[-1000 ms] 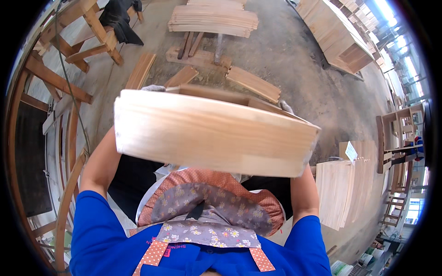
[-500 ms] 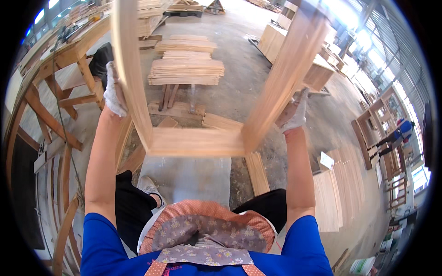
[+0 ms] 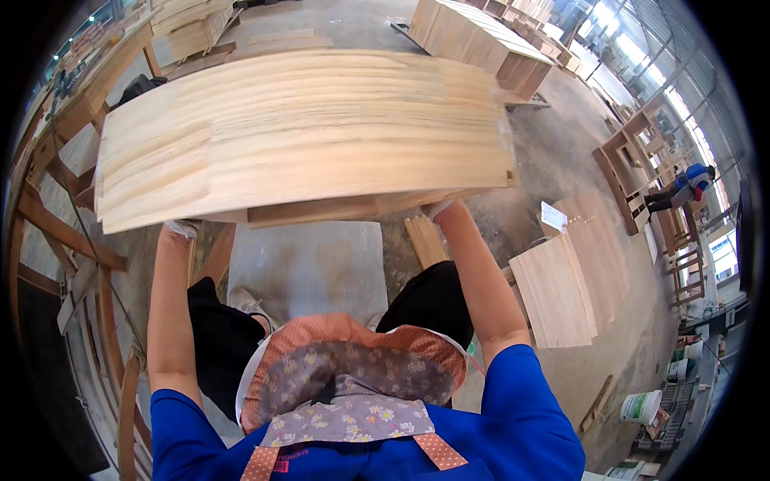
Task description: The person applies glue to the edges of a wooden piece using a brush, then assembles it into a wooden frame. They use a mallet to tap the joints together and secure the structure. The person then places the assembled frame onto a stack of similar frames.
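Note:
Raised before me is a drawer-like wooden box [image 3: 313,132], tilted so that a broad pale panel with wavy grain faces me. Under its lower edge a darker opening and part of a side board show. My left hand [image 3: 183,228], in a whitish glove, supports it from below near the left end, its fingers hidden behind the wood. On the other side my right hand [image 3: 437,209] holds the box's underside toward the right, and only the wrist end of its glove shows. Below the box lies a grey sheet [image 3: 309,264] on the floor between my feet.
Wooden benches and frames [image 3: 60,192] stand close on my left. Stacked boards [image 3: 553,293] lie to the right, near a loose plank [image 3: 425,240]. A large wooden cabinet [image 3: 481,44] sits ahead. Far right, a person [image 3: 686,186] in blue stands by wooden frames; a white bucket [image 3: 642,406] is nearer.
The box has turned from showing its open frame to showing its broad panel, which now covers the board stack ahead. My right hand has moved inward and lower, my left hand lower.

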`<state>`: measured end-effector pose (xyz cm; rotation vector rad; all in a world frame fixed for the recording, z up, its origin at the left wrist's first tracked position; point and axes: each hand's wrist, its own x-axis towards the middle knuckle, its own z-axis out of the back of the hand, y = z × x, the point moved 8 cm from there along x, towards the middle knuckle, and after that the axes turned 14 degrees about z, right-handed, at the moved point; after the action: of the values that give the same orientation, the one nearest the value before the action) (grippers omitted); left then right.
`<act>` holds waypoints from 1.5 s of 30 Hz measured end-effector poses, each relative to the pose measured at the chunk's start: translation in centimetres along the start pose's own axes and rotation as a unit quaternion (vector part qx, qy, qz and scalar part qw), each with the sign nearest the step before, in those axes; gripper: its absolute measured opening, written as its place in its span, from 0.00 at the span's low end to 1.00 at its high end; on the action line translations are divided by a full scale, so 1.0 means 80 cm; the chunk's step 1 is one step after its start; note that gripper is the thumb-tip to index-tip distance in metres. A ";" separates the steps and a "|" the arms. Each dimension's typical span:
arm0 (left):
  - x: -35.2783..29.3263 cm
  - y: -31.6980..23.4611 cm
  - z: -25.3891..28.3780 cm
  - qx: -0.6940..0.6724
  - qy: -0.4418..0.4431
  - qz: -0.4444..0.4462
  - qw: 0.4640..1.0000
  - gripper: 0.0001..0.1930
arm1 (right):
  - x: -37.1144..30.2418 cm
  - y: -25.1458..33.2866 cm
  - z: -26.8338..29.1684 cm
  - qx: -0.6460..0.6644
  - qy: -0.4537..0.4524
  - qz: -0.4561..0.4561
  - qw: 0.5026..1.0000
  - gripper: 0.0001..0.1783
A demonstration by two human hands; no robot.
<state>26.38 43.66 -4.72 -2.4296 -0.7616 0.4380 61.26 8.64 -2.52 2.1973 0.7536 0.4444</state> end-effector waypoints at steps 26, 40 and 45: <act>-0.075 -0.118 -0.117 0.452 -0.202 -0.300 0.815 0.28 | -0.108 0.046 0.161 -0.035 -0.128 0.024 0.991 0.21; -0.027 0.147 -0.312 0.958 -0.028 -0.156 0.240 0.55 | -0.587 -0.236 0.501 -0.610 -0.185 -0.488 0.596 0.48; -0.033 0.149 -0.323 0.965 -0.039 -0.123 0.228 0.55 | -0.537 -0.191 0.436 -0.701 -0.165 -0.486 0.496 0.37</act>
<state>41.02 23.37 9.17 0.2055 -0.0586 0.6354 40.82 -29.66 -40.06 0.0949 0.7785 -0.0674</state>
